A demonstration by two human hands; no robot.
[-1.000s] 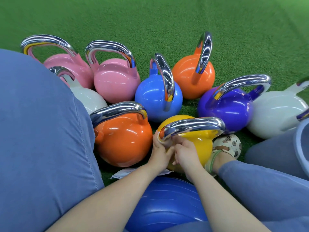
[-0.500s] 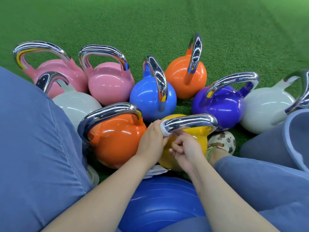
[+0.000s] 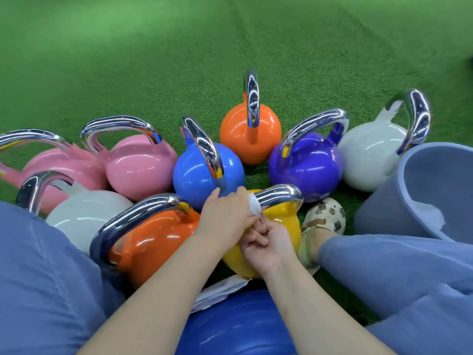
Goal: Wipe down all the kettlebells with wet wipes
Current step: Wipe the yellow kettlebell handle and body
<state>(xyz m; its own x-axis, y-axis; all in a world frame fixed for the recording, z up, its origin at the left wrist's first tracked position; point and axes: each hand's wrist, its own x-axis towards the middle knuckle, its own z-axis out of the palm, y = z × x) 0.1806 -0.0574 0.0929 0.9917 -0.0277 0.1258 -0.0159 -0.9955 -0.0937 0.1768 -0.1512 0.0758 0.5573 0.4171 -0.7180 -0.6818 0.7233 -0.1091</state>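
Observation:
Several coloured kettlebells with chrome handles stand on green turf around me. The yellow kettlebell (image 3: 284, 226) is nearest, between my forearms. My left hand (image 3: 225, 216) is wrapped around the left end of its chrome handle (image 3: 279, 196), pressing a white wet wipe (image 3: 254, 204) against the metal. My right hand (image 3: 266, 239) is curled against the yellow body just below the handle, fingertips touching the wipe's lower edge. An orange kettlebell (image 3: 153, 237) sits to the left, a blue one (image 3: 202, 175) behind.
Purple (image 3: 304, 167), far orange (image 3: 249, 131), two pink (image 3: 139, 165) and two white (image 3: 368, 155) kettlebells ring the group. A blue-grey bucket (image 3: 419, 190) with white material inside stands right. A wipes packet (image 3: 220, 290) lies by a blue ball (image 3: 238, 326). My sandalled foot (image 3: 325, 213) rests beside the yellow bell.
My left hand has slid up from the yellow body onto the chrome handle with the wipe. The view has tilted up, bringing the bucket into sight.

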